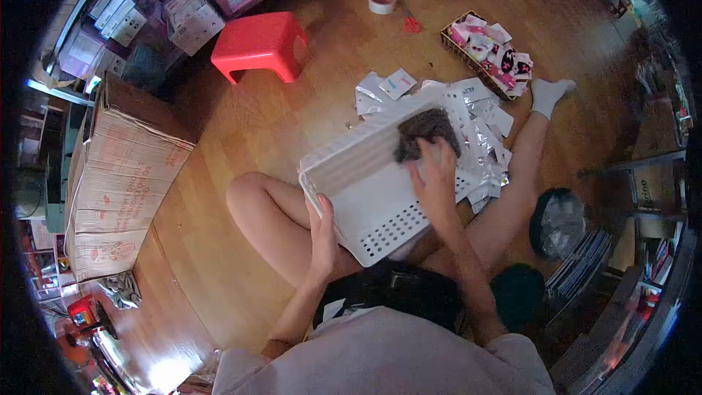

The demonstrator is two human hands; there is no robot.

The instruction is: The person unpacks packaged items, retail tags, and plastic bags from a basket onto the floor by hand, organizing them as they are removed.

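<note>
A white plastic basket [365,208] with round holes in its sides lies tilted across my lap. My left hand [322,230] is closed around its near left end, with the thumb over the rim. A dark grey, fuzzy cloth [431,126] lies bunched at the far right inside the basket. My right hand [435,175] reaches into the basket with bent fingers on the lower edge of the cloth. Some blur softens those fingertips. Silvery-white flat packets [482,153] spread over the floor just beyond the basket and along its right side.
A wicker basket [475,66] of pink, white and black items sits near my right foot. A red stool [259,44], a tape roll [382,1] and red-handled scissors [412,25] are farther off. A big cardboard box [117,183] stands left; shelving lines the right.
</note>
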